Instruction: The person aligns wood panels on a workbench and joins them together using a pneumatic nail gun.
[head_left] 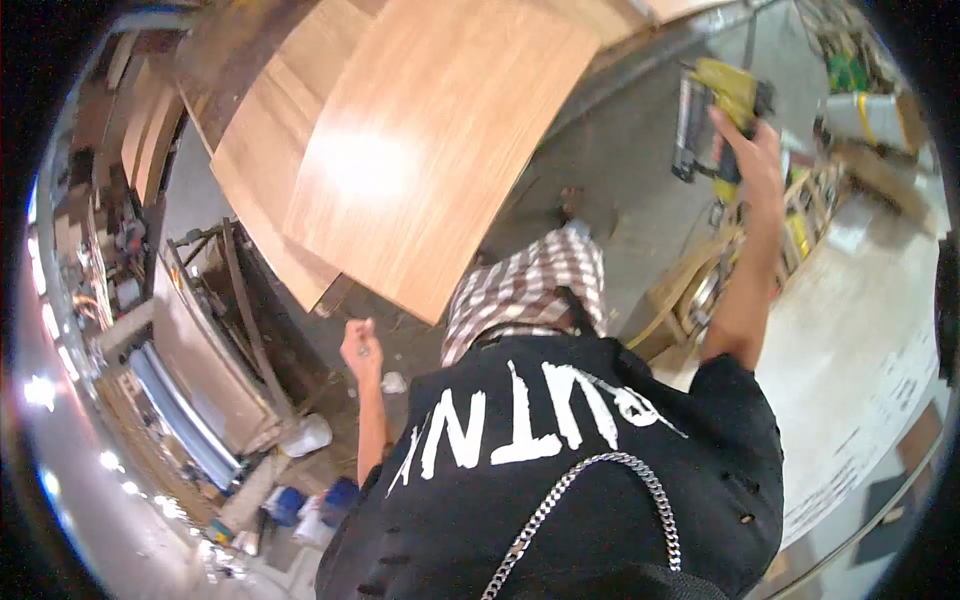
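Large wood panel (430,150), glossy, light brown, leaning over further panels (270,150) behind and left of it; lower corner near the checked shorts (525,290). White worktop (860,330) at right, edge curved by the lens, carrying faint dark marks. Grey concrete floor (640,150) between panel and worktop. Black shirt (560,470) with white lettering filling the lower centre, metal chain (590,500) hanging across it. Metal-framed stand (215,330) at left, dark bars crossing, pale sheet beside it. Cluttered shelves (860,80) at upper right, contents too small to identify. Blue and white containers (310,500) on the floor at lower left. Yellow-and-black nail gun (715,115) raised at upper right, well above the worktop, body tilted, magazine pointing down. Right hand (750,145) wrapped around the nail gun handle, fingers closed on the grip, arm extended upward. Left hand (360,345) held low beside the left hip, fingers curled into a loose fist, touching nothing visible; small object inside the fist cannot be confirmed. Small pale scrap (393,382) on the floor just beside the left hand.
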